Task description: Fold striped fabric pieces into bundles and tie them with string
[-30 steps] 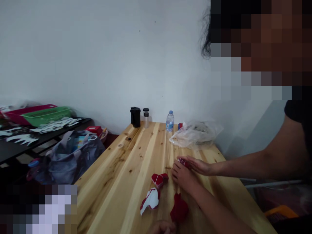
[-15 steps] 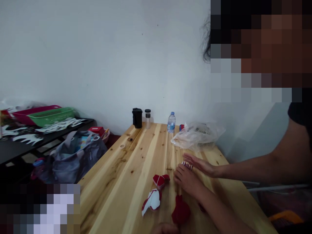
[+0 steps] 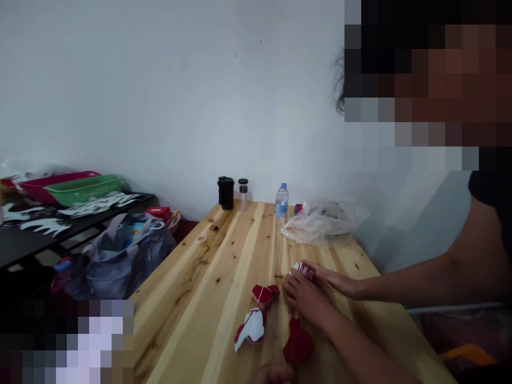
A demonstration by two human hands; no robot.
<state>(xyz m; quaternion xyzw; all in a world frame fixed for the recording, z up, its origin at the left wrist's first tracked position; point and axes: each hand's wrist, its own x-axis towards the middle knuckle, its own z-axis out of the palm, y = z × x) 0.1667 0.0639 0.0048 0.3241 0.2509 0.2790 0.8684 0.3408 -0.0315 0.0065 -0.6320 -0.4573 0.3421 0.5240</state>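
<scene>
Currently, the striped piece [image 3: 303, 271] sits on the tabletop [image 3: 188, 309], ahead of me and right of centre, between two hands. The near hand [image 3: 308, 298], on a bare forearm entering from the lower right, covers the near-left side, back upward, fingers curved over the piece; I cannot tell whether it is mine or a co-worker's. The co-worker's hand [image 3: 340, 281] extends from the right, fingers straight, at the far-right side. The exposed face is white with dark-red strokes; the hands conceal the remainder, so I cannot determine its long axis.

My hand [image 3: 277, 372] at the lower edge is cropped, fingers curled; I cannot tell whether they pinch anything. Just beyond it lies the dark-red piece [image 3: 298, 344]: rounded body toward me, narrow tip pointing away, long axis approximately front to back.

To the left, the white-faced piece [image 3: 253, 325] lies diagonally, its pointed end directed near-left. Beyond that, the red piece [image 3: 263, 294], marked with pale lines, extends a narrow end rightward; its long axis runs roughly crosswise.
</scene>
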